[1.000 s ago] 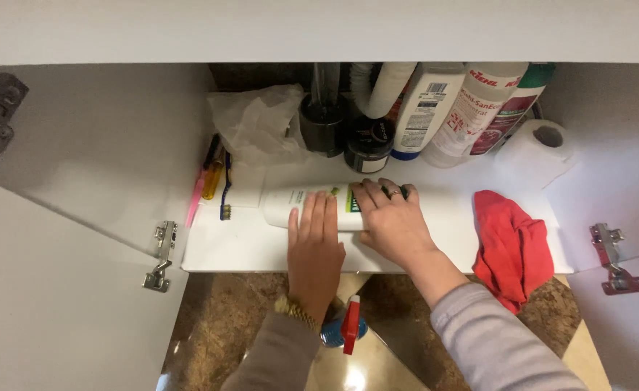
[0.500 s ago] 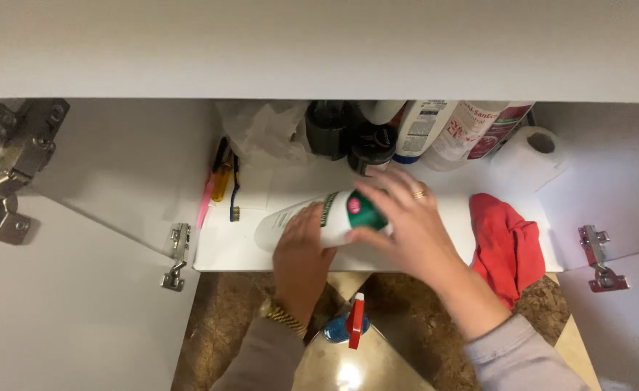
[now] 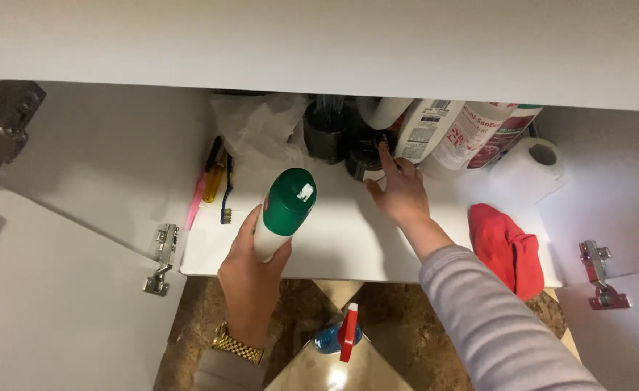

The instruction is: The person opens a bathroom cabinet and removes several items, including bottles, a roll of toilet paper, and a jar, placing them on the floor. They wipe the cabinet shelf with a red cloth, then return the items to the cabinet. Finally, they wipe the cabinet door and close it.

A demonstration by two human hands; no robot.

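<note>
The left hand (image 3: 251,271) holds a white bottle with a green cap (image 3: 283,211). The fingers are wrapped around the white body of the bottle, and the bottle stands up, with the green cap pointing at the camera. It is up in the air, over the front left part of the white cupboard shelf (image 3: 334,246). A gold watch (image 3: 237,347) sits on that wrist.

The right hand (image 3: 399,190) reaches deep into the cupboard. Its fingers are spread open and hold nothing. The fingertips touch a small black jar (image 3: 363,156) at the back of the shelf. The arm has a grey sleeve (image 3: 493,326).

Beside the black jar, to the left, stands a dark grey drain pipe (image 3: 325,130). A crumpled clear plastic bag (image 3: 258,130) lies left of the pipe. To the right of the jar stand tall white cleaner bottles (image 3: 450,130), close together. A roll of toilet paper (image 3: 529,163) lies in the back right corner. A red cloth (image 3: 504,246) lies on the right side of the shelf, near the front edge. Some thin brushes (image 3: 214,181), pink, yellow and blue, lie along the left wall.

Below the shelf, on the brown stone floor (image 3: 211,318), stands a blue spray bottle with a red trigger (image 3: 340,337), between the two arms. Both white cupboard doors stand open, and silver hinges (image 3: 161,261) show on them.
</note>
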